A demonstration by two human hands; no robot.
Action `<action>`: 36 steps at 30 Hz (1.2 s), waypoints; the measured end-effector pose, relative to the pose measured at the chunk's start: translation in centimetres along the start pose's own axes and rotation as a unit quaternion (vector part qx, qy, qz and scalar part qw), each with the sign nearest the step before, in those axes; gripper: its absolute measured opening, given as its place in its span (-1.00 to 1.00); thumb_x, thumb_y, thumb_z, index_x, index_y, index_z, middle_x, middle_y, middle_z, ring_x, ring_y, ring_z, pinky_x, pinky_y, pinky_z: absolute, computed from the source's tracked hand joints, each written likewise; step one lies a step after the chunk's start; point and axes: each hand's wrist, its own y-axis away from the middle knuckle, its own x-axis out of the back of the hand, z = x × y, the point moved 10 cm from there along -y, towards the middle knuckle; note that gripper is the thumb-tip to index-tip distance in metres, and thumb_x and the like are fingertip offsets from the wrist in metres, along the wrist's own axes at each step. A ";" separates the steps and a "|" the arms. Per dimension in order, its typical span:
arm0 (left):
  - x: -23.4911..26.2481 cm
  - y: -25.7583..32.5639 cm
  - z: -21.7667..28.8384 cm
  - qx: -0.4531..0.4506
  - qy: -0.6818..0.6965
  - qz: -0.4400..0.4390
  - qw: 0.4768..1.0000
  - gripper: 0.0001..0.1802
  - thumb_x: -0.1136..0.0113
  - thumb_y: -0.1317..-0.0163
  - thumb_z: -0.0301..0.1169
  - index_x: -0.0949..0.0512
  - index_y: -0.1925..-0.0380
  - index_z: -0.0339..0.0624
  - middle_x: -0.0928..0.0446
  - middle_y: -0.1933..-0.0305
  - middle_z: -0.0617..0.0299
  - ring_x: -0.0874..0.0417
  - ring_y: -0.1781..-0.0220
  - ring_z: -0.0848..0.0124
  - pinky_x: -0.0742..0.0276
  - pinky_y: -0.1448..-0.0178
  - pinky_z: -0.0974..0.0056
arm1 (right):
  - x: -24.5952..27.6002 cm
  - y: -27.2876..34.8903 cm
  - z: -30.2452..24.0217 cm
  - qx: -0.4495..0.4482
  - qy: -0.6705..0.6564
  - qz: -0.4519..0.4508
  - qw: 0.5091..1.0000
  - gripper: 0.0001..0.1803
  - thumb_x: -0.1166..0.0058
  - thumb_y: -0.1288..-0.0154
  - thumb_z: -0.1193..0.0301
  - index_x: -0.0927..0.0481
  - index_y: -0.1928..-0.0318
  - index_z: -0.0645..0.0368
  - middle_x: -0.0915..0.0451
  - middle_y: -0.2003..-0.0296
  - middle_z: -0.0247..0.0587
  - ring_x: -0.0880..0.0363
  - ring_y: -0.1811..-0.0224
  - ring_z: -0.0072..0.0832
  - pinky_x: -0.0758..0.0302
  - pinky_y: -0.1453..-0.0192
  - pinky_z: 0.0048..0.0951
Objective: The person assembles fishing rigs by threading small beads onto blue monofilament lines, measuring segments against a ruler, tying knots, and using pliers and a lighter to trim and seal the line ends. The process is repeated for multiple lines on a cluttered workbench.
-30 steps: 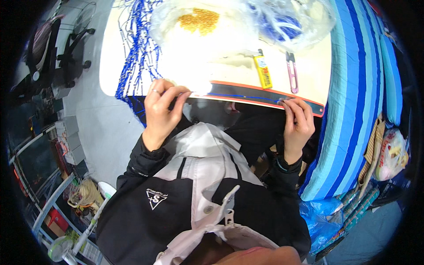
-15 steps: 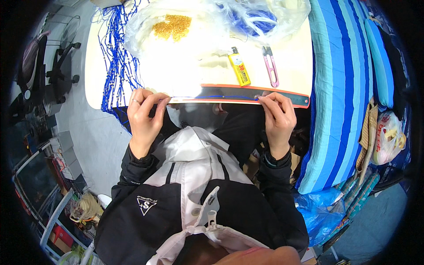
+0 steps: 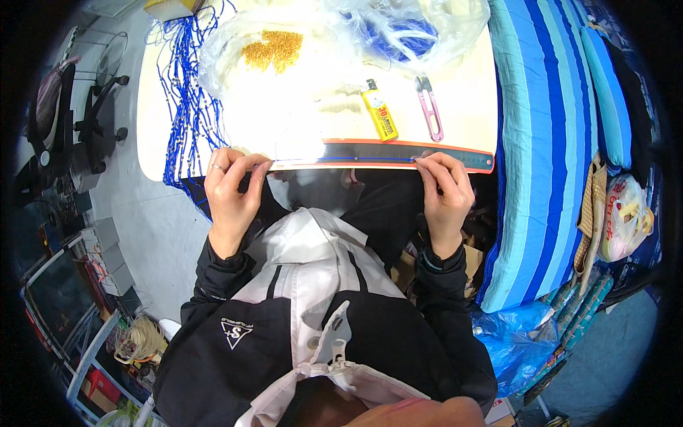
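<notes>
A thin blue cord [image 3: 388, 159] with a small bead on it is stretched straight between my hands along a dark ruler with orange edges [image 3: 455, 156]. My left hand [image 3: 233, 196] pinches the cord's left end near the table's front edge; glare washes out part of the ruler beside it. My right hand [image 3: 447, 196] pinches the other end, thumb and forefinger together, over the right part of the ruler. Beyond the ruler lie a yellow lighter [image 3: 380, 112] and pink-handled thread snips [image 3: 430, 110].
Many blue beaded cords [image 3: 186, 99] hang over the table's left side. Gold beads [image 3: 272, 51] lie on a clear plastic bag, with blue cord [image 3: 400, 37] in another bag. A blue striped mattress [image 3: 551, 156] borders the table's right. An office chair [image 3: 89, 121] stands left.
The view has shifted slightly. Both hands keep their pinch on the cord, which now lies a little straighter along the ruler.
</notes>
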 end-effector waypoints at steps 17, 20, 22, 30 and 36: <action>0.0 0.2 0.0 -0.006 0.002 0.006 1.000 -0.83 -0.38 0.07 -0.66 -0.64 0.43 -0.26 -0.40 0.48 0.19 -0.44 0.40 0.30 -0.34 0.33 0.28 | 0.7 -0.1 0.1 -0.017 -0.012 0.027 0.999 -0.86 -0.28 -0.07 0.65 -0.67 0.30 0.29 -0.61 0.29 -0.15 -0.60 0.29 -0.29 -0.53 0.21 -0.39; -0.1 0.2 0.3 -0.013 -0.005 0.002 1.000 -0.83 -0.38 0.05 -0.65 -0.64 0.41 -0.26 -0.43 0.45 0.17 -0.46 0.38 0.29 -0.37 0.30 0.28 | -0.3 -0.4 -0.4 0.004 0.003 -0.017 1.000 -0.85 -0.28 -0.06 0.64 -0.65 0.30 0.29 -0.60 0.28 -0.16 -0.58 0.26 -0.27 -0.52 0.21 -0.35; -0.1 0.0 0.7 -0.027 -0.012 -0.003 1.000 -0.83 -0.38 0.02 -0.64 -0.63 0.38 -0.28 -0.46 0.40 0.15 -0.50 0.33 0.29 -0.41 0.24 0.28 | -0.7 -0.7 -0.7 0.012 0.021 -0.035 0.999 -0.86 -0.26 -0.05 0.64 -0.63 0.31 0.29 -0.59 0.28 -0.16 -0.57 0.26 -0.27 -0.51 0.19 -0.33; -2.9 -1.2 8.3 -0.083 0.189 -0.088 0.975 -0.66 -0.28 -0.03 -0.61 -0.58 0.12 -0.28 -0.53 -0.04 -0.03 -0.56 -0.07 0.06 -0.48 -0.11 0.09 | -0.9 -1.2 -3.9 0.064 -0.089 -0.025 0.994 -0.86 -0.11 -0.13 0.73 -0.49 0.29 0.33 -0.58 0.30 -0.09 -0.56 0.26 -0.24 -0.51 0.15 -0.34; -5.9 -2.2 11.5 -0.064 0.325 -0.111 0.937 -0.64 -0.23 -0.12 -0.62 -0.50 0.03 -0.34 -0.53 0.08 -0.01 -0.62 0.11 0.19 -0.51 0.07 0.25 | -0.2 -1.1 -6.8 0.059 -0.209 0.004 0.976 -0.89 -0.06 -0.24 0.75 -0.48 0.25 0.35 -0.59 0.34 -0.09 -0.59 0.39 -0.38 -0.55 0.26 -0.47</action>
